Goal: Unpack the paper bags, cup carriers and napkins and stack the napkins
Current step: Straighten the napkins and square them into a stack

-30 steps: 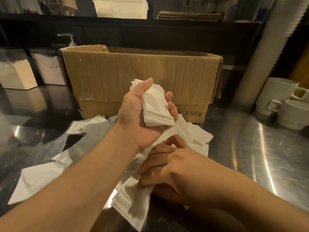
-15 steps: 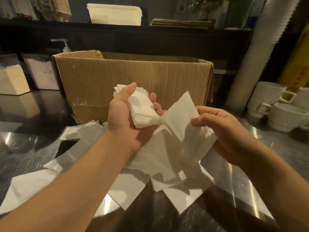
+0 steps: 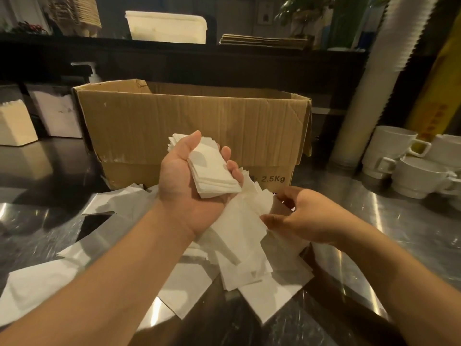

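My left hand (image 3: 184, 186) is raised palm up and grips a small stack of white napkins (image 3: 212, 171) between thumb and fingers. Below and to its right, my right hand (image 3: 301, 216) pinches the edge of loose napkins (image 3: 247, 228) that hang down onto a scattered pile of napkins (image 3: 252, 273) on the steel counter (image 3: 389, 231). More flat white napkins (image 3: 32, 290) lie spread at the left. An open cardboard box (image 3: 189, 123) marked 2.5Kg stands just behind the hands; its inside is hidden.
White cups (image 3: 411, 168) stand stacked at the right, beside a tall sleeve of paper cups (image 3: 369, 86). Napkin holders (image 3: 15, 123) sit at the far left. A dark shelf behind carries a white tub (image 3: 167, 27) and flat brown paper bags (image 3: 264, 42).
My right hand has dropped from beside the left hand's stack down to the pile, with loose napkins still in its fingers. The left hand's stack has stayed raised.
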The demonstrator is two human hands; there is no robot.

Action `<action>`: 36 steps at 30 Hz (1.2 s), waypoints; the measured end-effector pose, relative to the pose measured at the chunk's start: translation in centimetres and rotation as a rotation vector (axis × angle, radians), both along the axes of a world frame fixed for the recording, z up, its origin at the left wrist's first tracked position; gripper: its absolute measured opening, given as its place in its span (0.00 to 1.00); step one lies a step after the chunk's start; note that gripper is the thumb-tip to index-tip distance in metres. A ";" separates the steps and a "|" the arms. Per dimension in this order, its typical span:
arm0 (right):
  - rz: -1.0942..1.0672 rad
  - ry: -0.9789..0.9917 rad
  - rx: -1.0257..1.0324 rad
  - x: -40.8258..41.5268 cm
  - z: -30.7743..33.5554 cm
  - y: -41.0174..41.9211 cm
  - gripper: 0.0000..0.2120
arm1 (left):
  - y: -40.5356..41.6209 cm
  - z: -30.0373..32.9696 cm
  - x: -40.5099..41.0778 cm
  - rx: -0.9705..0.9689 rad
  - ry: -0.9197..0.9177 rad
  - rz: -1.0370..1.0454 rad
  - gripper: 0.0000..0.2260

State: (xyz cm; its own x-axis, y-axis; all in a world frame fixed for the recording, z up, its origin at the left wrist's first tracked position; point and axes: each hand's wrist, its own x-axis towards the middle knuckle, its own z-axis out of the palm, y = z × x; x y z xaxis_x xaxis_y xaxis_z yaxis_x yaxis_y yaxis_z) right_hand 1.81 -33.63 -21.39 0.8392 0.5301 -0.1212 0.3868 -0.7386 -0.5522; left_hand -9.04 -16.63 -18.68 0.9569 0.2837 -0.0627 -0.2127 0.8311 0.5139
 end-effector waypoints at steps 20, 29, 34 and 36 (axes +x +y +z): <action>-0.014 -0.077 0.431 0.6 0.7 -1.1 0.09 | -0.1 0.0 0.1 0.016 0.024 -0.022 0.17; -0.027 0.113 0.498 0.3 1.2 -1.4 0.06 | -0.3 0.2 0.0 0.028 0.031 -0.036 0.16; -0.079 0.425 0.825 0.1 1.9 -1.6 0.06 | -0.4 0.3 -0.1 0.037 0.029 -0.053 0.15; -0.130 0.534 0.938 0.2 2.2 -1.6 0.08 | -0.4 0.3 -0.1 0.043 0.028 -0.055 0.15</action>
State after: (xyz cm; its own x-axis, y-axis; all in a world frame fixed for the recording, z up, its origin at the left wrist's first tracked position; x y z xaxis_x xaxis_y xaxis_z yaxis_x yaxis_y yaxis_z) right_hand 2.03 -35.25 -19.15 0.8550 0.5124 -0.0802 -0.1210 0.0467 -0.9915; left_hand -9.18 -17.02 -18.39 0.9692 0.2337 -0.0781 -0.1527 0.8182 0.5543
